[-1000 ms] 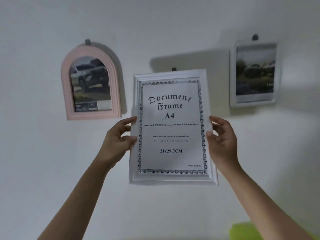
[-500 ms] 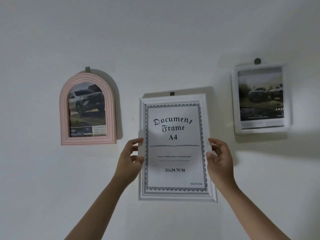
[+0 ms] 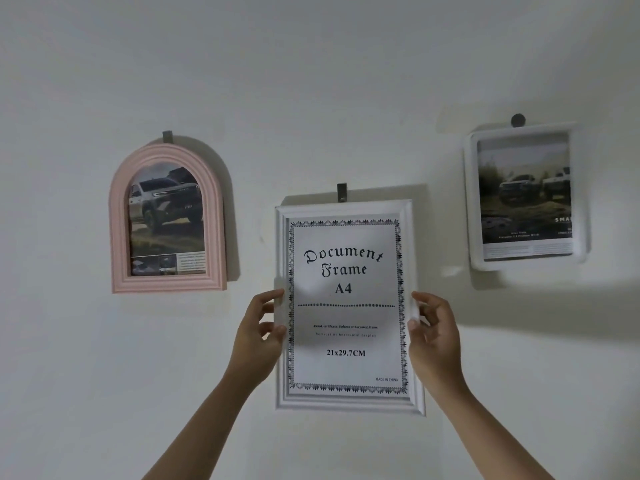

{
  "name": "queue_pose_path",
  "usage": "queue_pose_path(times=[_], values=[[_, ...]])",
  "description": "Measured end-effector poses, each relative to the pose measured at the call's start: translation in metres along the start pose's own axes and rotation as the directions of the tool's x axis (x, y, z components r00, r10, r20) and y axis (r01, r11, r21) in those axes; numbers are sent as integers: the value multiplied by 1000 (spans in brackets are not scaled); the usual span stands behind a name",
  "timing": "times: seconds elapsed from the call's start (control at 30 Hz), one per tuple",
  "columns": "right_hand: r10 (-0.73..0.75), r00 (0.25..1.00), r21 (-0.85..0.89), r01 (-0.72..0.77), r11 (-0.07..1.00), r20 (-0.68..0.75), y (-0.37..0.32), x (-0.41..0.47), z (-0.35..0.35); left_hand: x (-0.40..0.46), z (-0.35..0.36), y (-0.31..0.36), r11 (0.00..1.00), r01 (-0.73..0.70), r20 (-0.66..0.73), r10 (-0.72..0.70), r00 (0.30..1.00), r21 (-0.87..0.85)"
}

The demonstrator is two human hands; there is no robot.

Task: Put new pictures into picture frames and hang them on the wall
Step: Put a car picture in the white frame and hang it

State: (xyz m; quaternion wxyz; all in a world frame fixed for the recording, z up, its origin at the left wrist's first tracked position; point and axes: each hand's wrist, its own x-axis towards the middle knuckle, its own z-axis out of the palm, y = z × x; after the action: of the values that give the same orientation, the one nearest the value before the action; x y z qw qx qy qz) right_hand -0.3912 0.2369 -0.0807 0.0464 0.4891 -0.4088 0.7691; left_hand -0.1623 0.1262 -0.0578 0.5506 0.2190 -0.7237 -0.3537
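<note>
A white A4 frame (image 3: 348, 306) with the printed "Document Frame A4" insert lies flat against the white wall, its top edge just under a small grey hook (image 3: 341, 192). My left hand (image 3: 258, 336) grips its left edge at mid-height with thumb on the front. My right hand (image 3: 434, 336) grips the right edge the same way. Whether the frame hangs on the hook is hidden behind it.
A pink arched frame (image 3: 168, 220) holding a truck picture hangs on a hook to the left. A white rounded frame (image 3: 526, 195) holding another truck picture hangs to the upper right under a round hook (image 3: 518, 120). Bare white wall surrounds them.
Both hands carried the white frame from out in front of the wall up and in, flat against it under the middle hook. The view tilted up, so the other frames sit lower.
</note>
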Motion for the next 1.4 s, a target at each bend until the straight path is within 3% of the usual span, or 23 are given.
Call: queue_pose_path(times=[0.47,0.77,1.07,1.4], values=[[-26,1000,5,26,1000,9,12,14,12,17,-6,-6,1000,-22,19,22,1000,13],[14,997,-21,-16,1000,-77,12,14,8,17,-2,0,998,-58,26,58,998,23],[62,998,-136,-64,989,-16,2,18,4,13,1,0,999,-38,36,37,999,21],[17,1000,-240,-13,971,13,2,19,3,12,9,-9,998,-49,-1,49,999,48]])
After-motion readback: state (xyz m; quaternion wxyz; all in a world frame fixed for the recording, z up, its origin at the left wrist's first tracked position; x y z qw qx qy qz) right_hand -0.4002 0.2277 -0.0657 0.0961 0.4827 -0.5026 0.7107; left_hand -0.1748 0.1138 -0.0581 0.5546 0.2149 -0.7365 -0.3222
